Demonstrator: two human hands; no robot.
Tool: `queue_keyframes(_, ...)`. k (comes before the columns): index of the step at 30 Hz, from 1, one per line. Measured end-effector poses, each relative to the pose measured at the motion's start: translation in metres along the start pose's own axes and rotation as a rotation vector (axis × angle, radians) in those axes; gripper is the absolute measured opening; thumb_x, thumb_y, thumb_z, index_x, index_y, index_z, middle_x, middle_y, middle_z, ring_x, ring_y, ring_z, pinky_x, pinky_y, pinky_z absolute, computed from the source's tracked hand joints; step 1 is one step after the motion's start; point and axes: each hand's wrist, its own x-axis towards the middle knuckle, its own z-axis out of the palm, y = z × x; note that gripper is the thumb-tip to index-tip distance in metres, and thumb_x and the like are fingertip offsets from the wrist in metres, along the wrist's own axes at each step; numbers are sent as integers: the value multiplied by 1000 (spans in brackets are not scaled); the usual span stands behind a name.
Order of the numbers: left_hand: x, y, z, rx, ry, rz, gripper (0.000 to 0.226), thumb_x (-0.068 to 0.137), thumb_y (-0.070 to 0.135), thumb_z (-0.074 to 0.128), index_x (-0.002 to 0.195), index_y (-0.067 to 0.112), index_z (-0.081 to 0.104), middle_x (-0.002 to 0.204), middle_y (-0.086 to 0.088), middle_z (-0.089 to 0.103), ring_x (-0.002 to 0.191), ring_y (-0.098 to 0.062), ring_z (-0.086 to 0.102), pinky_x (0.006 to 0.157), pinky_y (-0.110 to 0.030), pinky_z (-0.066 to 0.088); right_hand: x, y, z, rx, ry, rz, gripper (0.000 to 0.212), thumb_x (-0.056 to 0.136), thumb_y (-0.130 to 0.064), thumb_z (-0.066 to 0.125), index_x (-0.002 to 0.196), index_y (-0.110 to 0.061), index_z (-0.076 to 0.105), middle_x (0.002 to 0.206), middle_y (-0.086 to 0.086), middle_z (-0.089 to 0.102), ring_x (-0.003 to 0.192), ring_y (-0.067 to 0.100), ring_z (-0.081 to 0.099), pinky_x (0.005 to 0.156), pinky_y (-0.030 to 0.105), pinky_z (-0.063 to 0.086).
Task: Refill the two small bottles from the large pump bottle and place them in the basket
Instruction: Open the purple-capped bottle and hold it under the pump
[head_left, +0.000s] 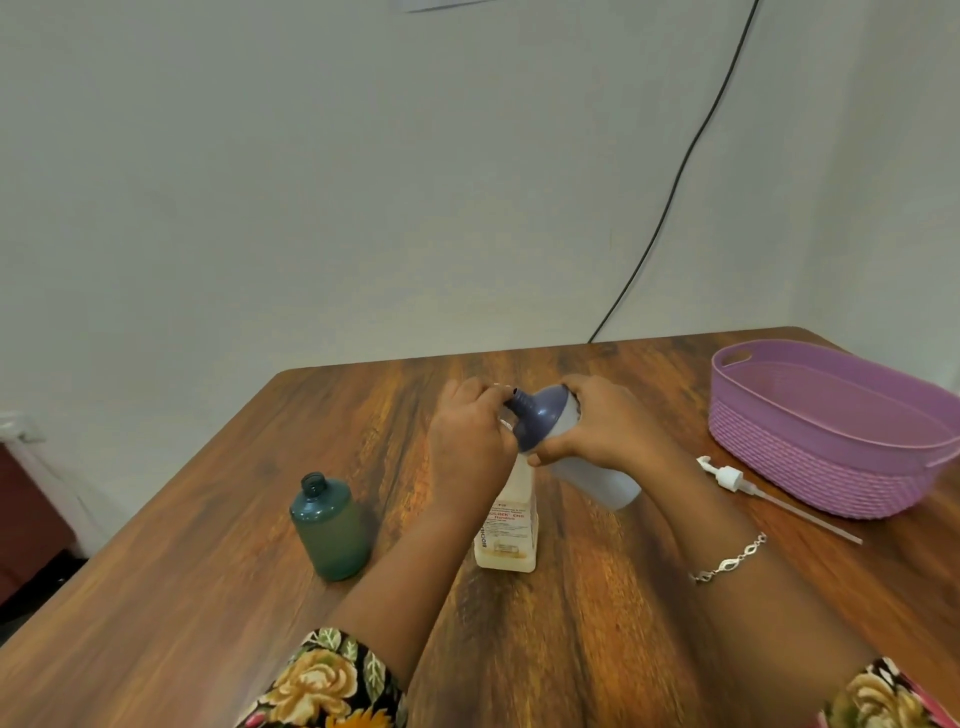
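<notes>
Two hands hold the tilted white bottle, blue-domed: right hand wraps its body, left hand pinches its nozzle.

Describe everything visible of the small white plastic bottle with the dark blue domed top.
The small white plastic bottle with the dark blue domed top is held tilted above the large clear labelled bottle, narrow nozzle up-left, base down-right. The right hand grips it around the shoulder; the left hand touches the nozzle tip, whose opening looks uncapped. Its fill level cannot be told.
</notes>
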Motion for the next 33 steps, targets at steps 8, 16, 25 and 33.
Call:
queue_keyframes(8,-11,-4,1,33,-60,72,35,60,-15,71,93,-5,70,87,-16,69,78,-30,64,63,-25,46,-5,4,2,58,-17,17,69,58,-37,81,118,-18,52,112,2,55,94,15,49,70,25,39)
queue_keyframes(16,-28,13,-2,-303,-63,-161,49,83,-6,53,131,6,50,139,-4,46,137,-17,29,103,-4,17,-15,12,3,215,-23,19,67,56,-39,82,114,-18,56,107,-1,58,92,13,51,62,19,38)
queue_keyframes(25,-65,38,5,-569,36,-322,47,90,34,52,132,12,45,122,13,48,114,-7,47,95,-24,41,-32,30,-5,427,-18,54,61,56,-29,85,110,-18,59,104,-1,62,96,16,57,82,35,51)
queue_keyframes(33,-73,32,5,-779,-300,-344,84,69,33,79,132,44,24,121,42,45,111,19,45,89,-7,43,-45,20,-5,582,-62,-13,64,56,-24,85,114,-19,58,105,-3,64,98,15,60,85,34,52)
